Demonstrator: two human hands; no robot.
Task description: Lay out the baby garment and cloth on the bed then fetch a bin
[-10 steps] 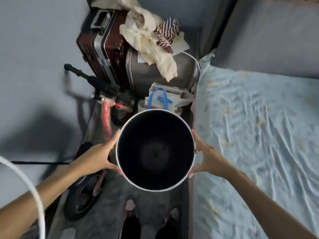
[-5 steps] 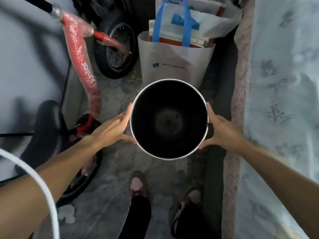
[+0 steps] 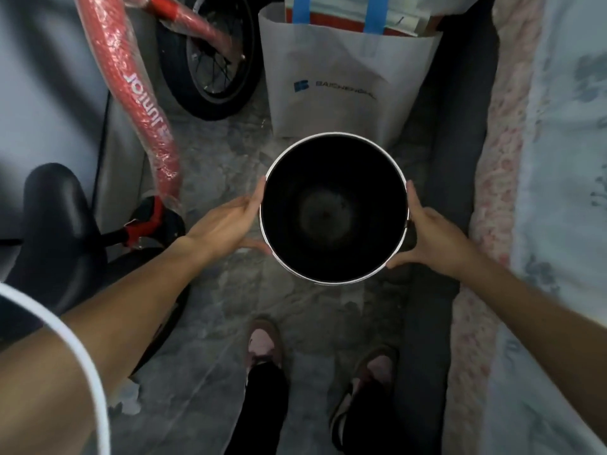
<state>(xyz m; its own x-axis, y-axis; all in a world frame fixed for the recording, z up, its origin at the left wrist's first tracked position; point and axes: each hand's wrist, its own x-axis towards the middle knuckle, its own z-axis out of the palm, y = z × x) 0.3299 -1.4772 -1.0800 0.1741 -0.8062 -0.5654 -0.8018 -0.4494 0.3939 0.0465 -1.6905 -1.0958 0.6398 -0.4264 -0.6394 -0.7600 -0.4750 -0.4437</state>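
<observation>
Both hands clasp the round bin by its sides, left hand on the left wall, right hand on the right; bin upright, open, dark inside, above the floor. White tote bag just beyond, bed edge right, red kids' bike left

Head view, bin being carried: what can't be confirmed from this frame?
- Bin: outer wall and base hidden behind its own rim; the interior is too dark to tell whether it is empty.
- Left hand and right hand: fingers run behind the bin.
- Paper bag: contents cut off by the top edge.
- Bed: mostly outside the right edge, so garment and cloth are unseen.
</observation>
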